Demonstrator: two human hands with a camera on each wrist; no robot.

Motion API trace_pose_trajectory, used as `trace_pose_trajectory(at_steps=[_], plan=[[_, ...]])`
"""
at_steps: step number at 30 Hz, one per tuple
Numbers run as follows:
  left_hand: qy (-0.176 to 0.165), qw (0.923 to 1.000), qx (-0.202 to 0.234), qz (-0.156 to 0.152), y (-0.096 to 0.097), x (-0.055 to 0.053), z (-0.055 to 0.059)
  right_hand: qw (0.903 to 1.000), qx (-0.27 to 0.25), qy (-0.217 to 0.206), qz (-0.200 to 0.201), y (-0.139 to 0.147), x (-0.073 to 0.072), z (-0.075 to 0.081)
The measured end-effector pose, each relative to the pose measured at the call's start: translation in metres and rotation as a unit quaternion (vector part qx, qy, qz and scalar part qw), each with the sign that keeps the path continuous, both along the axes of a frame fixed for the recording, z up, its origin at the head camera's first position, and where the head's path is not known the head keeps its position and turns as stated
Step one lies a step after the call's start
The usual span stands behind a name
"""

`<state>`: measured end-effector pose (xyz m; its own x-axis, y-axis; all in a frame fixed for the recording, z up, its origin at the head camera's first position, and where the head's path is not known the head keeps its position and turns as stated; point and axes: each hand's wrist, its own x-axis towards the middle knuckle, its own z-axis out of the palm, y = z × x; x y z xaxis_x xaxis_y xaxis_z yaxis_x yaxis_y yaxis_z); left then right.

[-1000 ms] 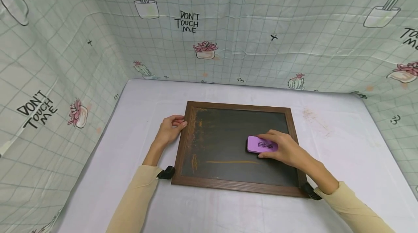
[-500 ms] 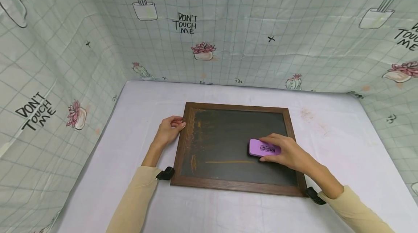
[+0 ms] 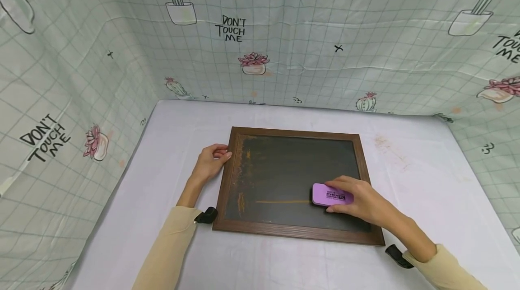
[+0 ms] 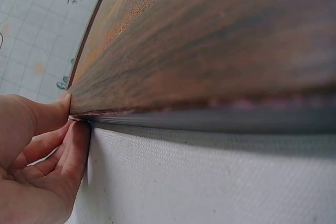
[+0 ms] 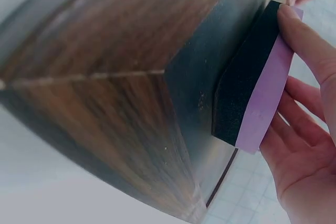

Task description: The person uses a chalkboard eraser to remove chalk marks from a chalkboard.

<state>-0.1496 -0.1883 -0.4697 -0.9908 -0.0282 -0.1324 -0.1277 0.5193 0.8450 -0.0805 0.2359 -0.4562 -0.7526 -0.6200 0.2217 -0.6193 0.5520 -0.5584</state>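
Observation:
A chalkboard in a brown wooden frame lies flat on the white-covered table. My right hand grips a purple magnetic eraser from its right side, thumb near and fingers far. Its black felt is against the board in the right wrist view. The eraser's left end meets a thin yellow chalk line; what lies beneath it is hidden. My left hand pinches the frame's left edge, with the thumb at the rim and the curled fingers lower down.
Orange-yellow chalk smudges run down the board's left side. A faint reddish stain marks the table cloth right of the board. A printed curtain hangs behind and along both sides.
My right hand has brought the eraser toward the board's near edge and slightly right, onto the chalk line's right end. Less of that line shows. The left hand stays at the frame.

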Motion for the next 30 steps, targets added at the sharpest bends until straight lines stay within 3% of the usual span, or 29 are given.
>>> trace_pose_trajectory(at_steps=[16,30], plan=[[-0.003,1.0000,0.005,-0.001,0.001,-0.002,-0.001,0.9994,0.008,0.032,-0.013,-0.007,0.012,-0.002],[0.000,0.9999,0.002,-0.011,-0.002,-0.002,0.000,0.9989,-0.003,0.047,0.005,-0.021,0.007,-0.003]])
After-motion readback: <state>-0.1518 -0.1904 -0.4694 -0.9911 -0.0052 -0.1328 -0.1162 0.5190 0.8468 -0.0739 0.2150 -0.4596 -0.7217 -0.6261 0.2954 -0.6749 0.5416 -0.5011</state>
